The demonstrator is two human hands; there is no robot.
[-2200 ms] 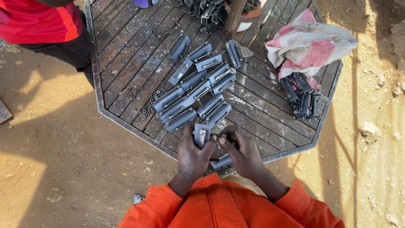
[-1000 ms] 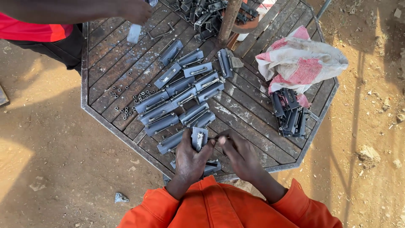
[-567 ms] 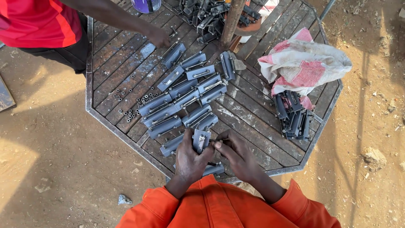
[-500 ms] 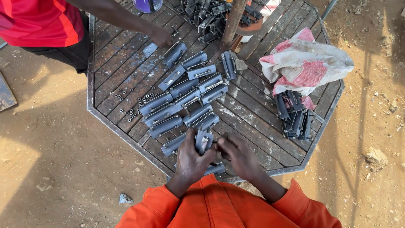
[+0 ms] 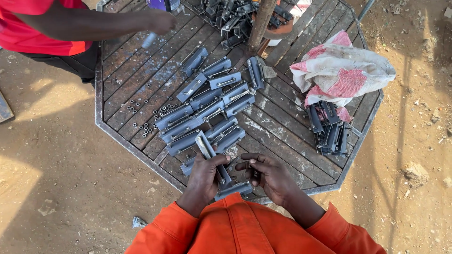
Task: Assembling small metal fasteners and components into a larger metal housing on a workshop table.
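Observation:
My left hand (image 5: 205, 178) grips a grey metal bracket (image 5: 207, 148) that stands tilted at the near edge of the octagonal slatted table (image 5: 117, 134). My right hand (image 5: 269, 176) is close beside it, fingers curled, fingertips pinching something small that I cannot make out. Another grey bracket (image 5: 234, 189) lies just under both hands. Rows of similar grey brackets (image 5: 207, 110) lie beyond my hands on the table.
Small nuts (image 5: 146, 117) are scattered left of the rows. A pink and white sack (image 5: 343, 70) spills dark brackets (image 5: 329, 129) at the right. A pile of parts (image 5: 228, 14) and a post (image 5: 260, 21) stand at the back. Another person's arm (image 5: 99, 26) reaches over the far left.
The other person's arm has drawn back towards the far left of the table. My hands stay at the near edge, the left still on the tilted bracket.

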